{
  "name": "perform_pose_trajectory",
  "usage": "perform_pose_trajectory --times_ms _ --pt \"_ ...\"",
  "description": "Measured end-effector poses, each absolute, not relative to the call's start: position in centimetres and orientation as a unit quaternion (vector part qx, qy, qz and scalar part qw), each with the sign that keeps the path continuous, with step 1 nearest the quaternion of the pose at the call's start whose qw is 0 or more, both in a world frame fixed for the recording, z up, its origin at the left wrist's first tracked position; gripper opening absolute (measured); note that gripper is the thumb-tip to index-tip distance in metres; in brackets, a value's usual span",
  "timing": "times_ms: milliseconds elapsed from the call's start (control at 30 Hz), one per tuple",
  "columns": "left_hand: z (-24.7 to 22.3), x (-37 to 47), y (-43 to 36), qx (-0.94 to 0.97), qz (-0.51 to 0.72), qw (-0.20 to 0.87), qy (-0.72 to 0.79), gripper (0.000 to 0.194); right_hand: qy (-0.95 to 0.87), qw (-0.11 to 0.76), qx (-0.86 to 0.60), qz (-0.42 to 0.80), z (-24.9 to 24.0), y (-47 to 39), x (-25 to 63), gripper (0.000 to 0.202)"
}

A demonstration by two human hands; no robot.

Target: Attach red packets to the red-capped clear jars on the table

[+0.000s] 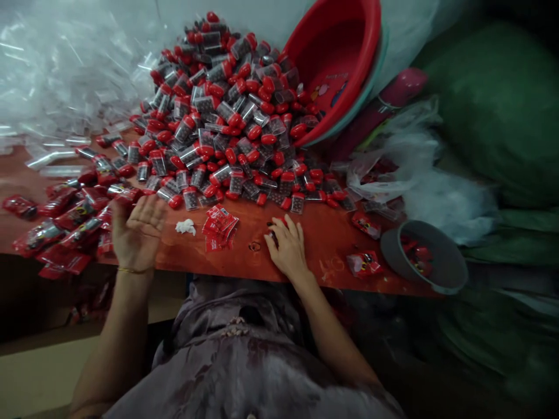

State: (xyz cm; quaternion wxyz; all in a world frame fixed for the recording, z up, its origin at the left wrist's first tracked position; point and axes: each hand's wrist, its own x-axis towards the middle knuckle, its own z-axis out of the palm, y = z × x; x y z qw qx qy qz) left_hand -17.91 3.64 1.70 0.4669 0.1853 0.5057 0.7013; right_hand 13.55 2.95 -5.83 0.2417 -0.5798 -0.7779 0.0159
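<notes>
My left hand [140, 231] is raised at the left with the palm showing and the fingers stretched; it holds nothing. It is beside a heap of red-printed packets [72, 224]. My right hand [288, 247] rests low over the table, its fingers curled around a small red-and-dark piece [274, 230] that they mostly hide. Between the hands lie a few flat red printed wrappers [219, 224] and a crumpled white scrap [186, 227]. Beyond them rises a large pile of clear containers with red caps [231, 128], with dark contents.
A red basin [371, 52] leans against the pile, a teal one behind it. Clear plastic sleeves [74, 70] heap up at the back left. To the right are a grey bowl [393, 256] with red pieces, a red packet [364, 265], plastic bags [406, 163] and a pink bottle [402, 87].
</notes>
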Motion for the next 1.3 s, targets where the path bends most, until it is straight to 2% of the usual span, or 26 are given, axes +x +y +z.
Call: perform_pose_trajectory --times_ms 33,100,200,300,533,733,1000,1067,1200,1300 --pt "1.4 -16.4 3.6 0.258 0.663 0.437 0.551 0.053 -0.775 0.256 -0.578 0.005 -6.1 2.0 13.9 0.024" --pt "0.5 -13.3 3.7 0.441 0.561 0.312 0.627 0.045 -0.766 0.279 -0.579 -0.015 -6.4 0.4 14.4 0.022" --pt "-1.4 -10.3 4.4 0.635 0.381 0.149 0.655 0.033 -0.753 0.299 -0.585 -0.035 -6.7 -0.7 14.8 0.021" --pt "-3.3 -9.7 5.0 0.675 0.284 0.103 0.674 0.022 -0.75 0.307 -0.585 -0.045 -7.0 -0.5 14.9 0.022" --pt "-4.5 -10.1 4.8 0.665 0.333 0.088 0.663 0.02 -0.736 0.353 -0.575 -0.06 -5.8 -0.5 13.7 0.019" --pt "-3.6 -9.8 4.5 0.667 0.354 0.079 0.651 0.026 -0.741 0.401 -0.534 0.072 -3.5 -0.1 9.3 0.021" --pt "-4.3 -9.3 4.4 0.673 0.32 0.088 0.661 0.026 -0.735 0.416 -0.519 0.131 -3.4 0.6 7.8 0.021" --pt "-3.8 -8.9 3.8 0.668 0.335 0.084 0.659 0.027 -0.711 0.423 -0.534 0.175 -3.4 0.8 7.9 0.022" --pt "-2.2 -7.8 2.6 0.666 0.367 0.078 0.644 0.028 -0.623 0.452 -0.542 0.338 -3.1 2.0 6.9 0.025" --pt "-1.2 -7.0 2.0 0.675 0.383 0.108 0.621 0.028 -0.568 0.488 -0.512 0.422 -2.7 3.0 5.7 0.026"
